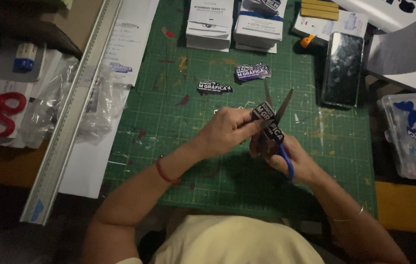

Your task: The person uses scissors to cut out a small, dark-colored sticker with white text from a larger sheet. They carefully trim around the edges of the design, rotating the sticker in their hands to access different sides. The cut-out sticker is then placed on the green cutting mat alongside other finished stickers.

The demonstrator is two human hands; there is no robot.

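The left hand [225, 131] pinches a dark printed sticker [268, 122] above the green cutting mat [247, 161], fingers clenched on its edge. The right hand [293, 159] grips blue-handled scissors [277, 128], blades parted around the sticker (cut pieces lie further up the mat). Good trimming probably means turning the sticker, not the scissors, with fingertips clear of the blades.

Dark printed sticker [268, 122], white lettering, held tilted above the green cutting mat [178, 146]. Blue-handled scissors [277, 128], blades open upward, straddle the sticker's upper edge.
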